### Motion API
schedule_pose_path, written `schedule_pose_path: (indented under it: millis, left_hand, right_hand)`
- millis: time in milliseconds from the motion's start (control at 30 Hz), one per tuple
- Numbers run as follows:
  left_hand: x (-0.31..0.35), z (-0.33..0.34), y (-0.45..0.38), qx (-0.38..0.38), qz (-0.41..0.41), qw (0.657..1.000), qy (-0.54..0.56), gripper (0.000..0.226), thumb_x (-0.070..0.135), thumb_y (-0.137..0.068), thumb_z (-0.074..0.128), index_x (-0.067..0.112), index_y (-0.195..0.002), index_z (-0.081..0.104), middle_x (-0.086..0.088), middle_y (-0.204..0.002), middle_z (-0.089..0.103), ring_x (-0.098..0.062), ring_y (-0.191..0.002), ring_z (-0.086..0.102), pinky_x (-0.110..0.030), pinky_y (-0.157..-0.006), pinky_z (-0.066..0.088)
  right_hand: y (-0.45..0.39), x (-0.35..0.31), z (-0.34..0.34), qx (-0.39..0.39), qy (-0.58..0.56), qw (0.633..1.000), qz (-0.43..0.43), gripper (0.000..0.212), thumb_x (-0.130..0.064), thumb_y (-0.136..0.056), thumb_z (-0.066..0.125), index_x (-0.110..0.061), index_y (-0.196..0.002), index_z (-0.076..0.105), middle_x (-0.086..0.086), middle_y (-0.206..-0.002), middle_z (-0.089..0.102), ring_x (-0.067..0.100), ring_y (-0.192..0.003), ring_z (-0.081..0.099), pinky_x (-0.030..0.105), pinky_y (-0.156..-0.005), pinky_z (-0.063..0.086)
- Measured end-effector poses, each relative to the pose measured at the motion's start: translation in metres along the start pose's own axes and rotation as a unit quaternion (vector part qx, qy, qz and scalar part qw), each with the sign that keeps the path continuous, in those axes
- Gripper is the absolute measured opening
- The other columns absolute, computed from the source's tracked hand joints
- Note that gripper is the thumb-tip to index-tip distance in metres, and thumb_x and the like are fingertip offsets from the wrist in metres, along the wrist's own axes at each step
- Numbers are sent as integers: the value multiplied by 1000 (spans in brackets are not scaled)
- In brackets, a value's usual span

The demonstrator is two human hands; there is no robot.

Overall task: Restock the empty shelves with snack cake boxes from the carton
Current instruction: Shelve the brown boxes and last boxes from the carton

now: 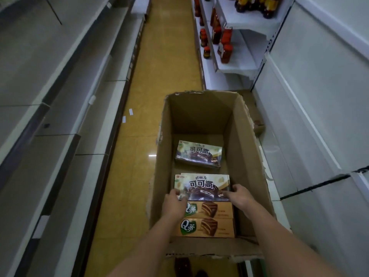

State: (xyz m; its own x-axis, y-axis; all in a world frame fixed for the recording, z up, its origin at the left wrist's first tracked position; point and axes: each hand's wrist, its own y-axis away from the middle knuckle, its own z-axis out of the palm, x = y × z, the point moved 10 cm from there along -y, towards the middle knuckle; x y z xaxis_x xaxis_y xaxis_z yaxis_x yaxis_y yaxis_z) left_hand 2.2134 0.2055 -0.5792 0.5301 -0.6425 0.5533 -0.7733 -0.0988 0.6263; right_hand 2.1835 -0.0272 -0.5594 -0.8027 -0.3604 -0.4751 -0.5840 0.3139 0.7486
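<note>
Here, in the head view, the carton [201, 120] stood open on the aisle floor [165, 62], between bare shelves [65, 108] at nine o'clock and white panels at three. Inside it, one cocoa pie box [198, 153] lay alone toward twelve o'clock. A second cocoa pie box [201, 185] sat nearer, on top of other boxes, and two orange Q boxes [211, 218] lay at six o'clock of it.

Both forearms reached down into the carton. The left hand [173, 203] held the near box's left end, fingers curled over its corner. The right hand [239, 196] gripped its right end, fingers hooked over the edge.

To lift well, I judged the hands should squeeze the two short ends evenly and raise the box level, clear of the carton walls, before turning toward the bare shelves at nine o'clock.
</note>
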Motion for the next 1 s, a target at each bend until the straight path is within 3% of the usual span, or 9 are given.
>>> schedule_pose_path:
  millis: [100,233,433,567,700,767,900,1000]
  left_hand:
    - [-24,24,-29,-26,-43,999,-20,47,31,-93,55,14,-135,43,-11,-129,53,-27,-110,59,-42,-92,51]
    - [-49,51,-56,-43,-86,995,-6,54,28,-91,58,15,-138,37,-13,-134,47,-32,-118,52,-45,-97,48]
    - [-79,69,-76,-36,-149,988,-27,82,37,-91,59,14,-152,9,-14,-150,31,-36,-133,37,-46,-107,37]
    - [-97,80,-86,-50,-182,982,-16,94,38,-88,64,16,-152,-1,-14,-151,32,-36,-133,39,-47,-107,38]
    - [-105,93,-86,-80,-183,980,-13,117,34,-75,79,21,-151,-9,-12,-151,31,-34,-132,41,-46,-105,40]
    - [-103,94,-83,-80,-174,981,-42,121,27,-73,81,22,-151,-12,-12,-151,31,-33,-131,42,-44,-103,42]
    - [-91,86,-80,-56,-151,983,-91,112,9,-80,72,27,-150,-14,-11,-145,36,-31,-125,48,-43,-96,47]
    - [-75,77,-75,-27,-115,982,-149,100,11,-84,64,31,-150,-9,-11,-139,40,-31,-120,50,-42,-92,47]
  right_hand:
    - [-20,19,2,9,-3,999,36,56,-26,-94,58,0,-139,38,18,-138,49,32,-125,47,37,-97,40]
    - [-47,48,17,-8,-11,995,95,54,-22,-92,60,3,-136,41,19,-127,56,31,-117,53,35,-89,44]
    - [-78,74,38,-35,4,991,130,12,-16,-94,56,-5,-99,58,15,-113,64,30,-107,60,39,-93,47]
    - [-100,84,55,-55,-12,989,136,9,-17,-93,57,-9,-94,61,14,-109,66,24,-92,61,38,-87,49]
    - [-114,93,68,-60,-33,986,155,29,-17,-88,63,-8,-115,57,13,-109,66,24,-90,63,34,-74,52]
    - [-116,95,68,-44,-52,984,165,34,-18,-86,63,-6,-117,57,13,-104,68,25,-89,66,37,-77,55]
    - [-123,99,62,-19,-65,983,170,45,-28,-79,64,-10,-118,52,9,-94,70,28,-83,68,45,-83,56]
    - [-117,89,45,21,-17,986,162,54,-35,-79,64,-13,-123,41,10,-108,65,31,-97,64,44,-87,54]
